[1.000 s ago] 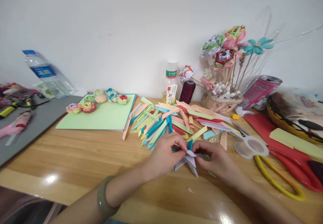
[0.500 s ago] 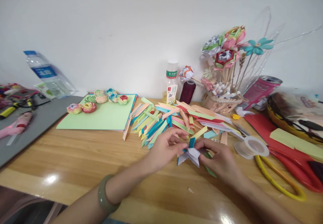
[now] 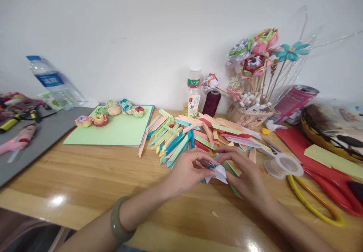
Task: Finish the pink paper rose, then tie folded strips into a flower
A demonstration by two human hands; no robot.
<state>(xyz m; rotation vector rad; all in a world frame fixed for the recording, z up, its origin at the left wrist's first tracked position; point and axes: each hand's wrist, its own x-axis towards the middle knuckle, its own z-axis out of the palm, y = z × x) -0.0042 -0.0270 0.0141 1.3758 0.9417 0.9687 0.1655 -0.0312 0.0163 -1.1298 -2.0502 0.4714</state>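
Observation:
A small folded paper piece point(image 3: 220, 174), white with blue parts, is held between my two hands just above the table. My left hand point(image 3: 188, 170) pinches its blue left side between thumb and fingers. From the other side, my right hand point(image 3: 245, 172) has its fingertips at the top of the piece and its thumb near the white folds; the fingers partly cover the blue part. Beneath the right hand a green paper strip point(image 3: 236, 192) shows. Just beyond both hands lies a heap of folded coloured paper strips point(image 3: 176, 140).
Left on green paper point(image 3: 113, 135) sit several paper flowers point(image 3: 100, 120). A bottle point(image 3: 193, 93), thread spool point(image 3: 211, 102) and flower basket point(image 3: 249, 116) line the wall. To the right are a clear reel point(image 3: 283, 165), red scissors point(image 3: 334, 187) and a yellow loop point(image 3: 314, 203).
The blue strip that stood upright on the paper piece no longer sticks up. My right fingers have come over its top, closer to my left fingers.

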